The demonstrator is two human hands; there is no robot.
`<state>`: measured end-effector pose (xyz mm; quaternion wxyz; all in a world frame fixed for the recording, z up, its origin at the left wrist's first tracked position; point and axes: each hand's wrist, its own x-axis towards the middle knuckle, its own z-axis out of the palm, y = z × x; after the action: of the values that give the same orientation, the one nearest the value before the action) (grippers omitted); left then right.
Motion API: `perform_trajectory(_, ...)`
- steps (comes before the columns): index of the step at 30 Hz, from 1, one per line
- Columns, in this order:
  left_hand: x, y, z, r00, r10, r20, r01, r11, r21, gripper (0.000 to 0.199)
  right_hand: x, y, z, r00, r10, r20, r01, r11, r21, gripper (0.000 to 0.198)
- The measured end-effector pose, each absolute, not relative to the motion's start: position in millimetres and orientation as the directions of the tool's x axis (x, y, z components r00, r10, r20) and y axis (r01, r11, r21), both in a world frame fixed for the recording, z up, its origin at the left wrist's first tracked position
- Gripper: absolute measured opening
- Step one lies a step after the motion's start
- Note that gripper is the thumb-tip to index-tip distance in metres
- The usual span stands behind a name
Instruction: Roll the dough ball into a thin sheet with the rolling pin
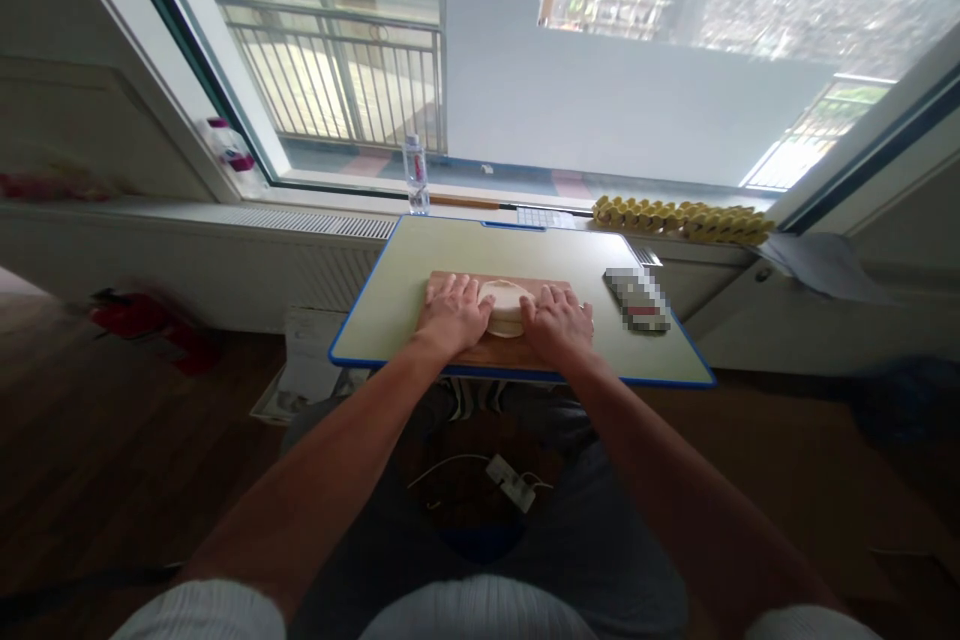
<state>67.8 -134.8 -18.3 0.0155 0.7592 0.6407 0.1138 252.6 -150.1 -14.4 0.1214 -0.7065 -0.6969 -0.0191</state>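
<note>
A round, flat piece of pale dough (506,295) lies on a wooden board (499,352) in the middle of the small table. Across the dough, between my hands, runs a pale bar that looks like a rolling pin (506,316); its ends are mostly hidden under my palms. My left hand (455,310) rests flat at the dough's left side, fingers stretched forward and thumb pointing inward. On the right side my right hand (559,320) lies the same way, fingers extended, its thumb at the dough's edge.
The blue-edged table (390,305) stands against the windowsill. A blurred-out phone-like object (637,300) lies at its right. Behind are a water bottle (415,175), yellow corrugated strips (679,220) and papers (825,265). A power strip (511,483) with cables lies below; a red fire extinguisher (157,325) is at left.
</note>
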Motion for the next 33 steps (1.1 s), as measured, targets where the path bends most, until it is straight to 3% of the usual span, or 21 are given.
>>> perform_trajectory(5, 68, -148, -26, 0.126, 0.977, 0.169, 0.97, -0.157, 0.185, 0.071, 252, -165, -22, 0.019, 0.959, 0.283, 0.993, 0.014, -0.116, 0.065)
perform_trajectory(15, 70, -119, -21, 0.121, 0.98, 0.16, 0.975, -0.148, 0.168, 0.065, 254, -135, -20, 0.015, 0.961, 0.275, 0.99, 0.024, -0.136, 0.065)
perform_trajectory(33, 70, -29, -12, 0.15, 0.985, -0.089, 0.966, -0.127, 0.226, 0.065, 259, -44, -7, 0.088, 0.996, -0.007, 0.956, -0.086, -0.28, 0.068)
